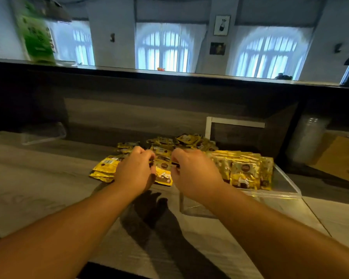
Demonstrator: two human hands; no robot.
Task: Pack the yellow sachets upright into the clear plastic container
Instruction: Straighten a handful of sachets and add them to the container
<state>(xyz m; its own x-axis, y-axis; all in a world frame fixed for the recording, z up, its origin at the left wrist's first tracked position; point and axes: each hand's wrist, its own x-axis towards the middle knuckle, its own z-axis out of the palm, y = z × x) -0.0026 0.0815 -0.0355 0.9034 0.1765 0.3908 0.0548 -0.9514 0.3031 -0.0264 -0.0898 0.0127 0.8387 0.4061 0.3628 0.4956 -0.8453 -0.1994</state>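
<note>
1. The yellow sachets (161, 150) are seen in two groups at the middle of the frame: a loose heap lying flat on the table (38, 178), and a packed row (244, 172) standing upright to its right.
2. The packed row is held inside the clear plastic container (286, 190), at its far end; the near part of the container, lower in the frame, is seen without sachets.
3. The task is judged to be partly done: one block of sachets is already stood upright, while a good many are left flat in the heap, so much of the packing remains.
4. A sachet (163, 172) at the near edge of the heap is held between the two hands, just left of the container.
5. The left hand (135, 170) is seen with fingers curled in a narrow grip at the left edge of that sachet; whether more than one sachet is pinched cannot be told.
6. The right hand (191, 170) is curled likewise, its grip narrow on the sachet's right edge, with the wrist crossing over the container's near left corner.
7. Both forearms are stretched in from the bottom of the frame, and their shadows fall on the table below the hands.
</note>
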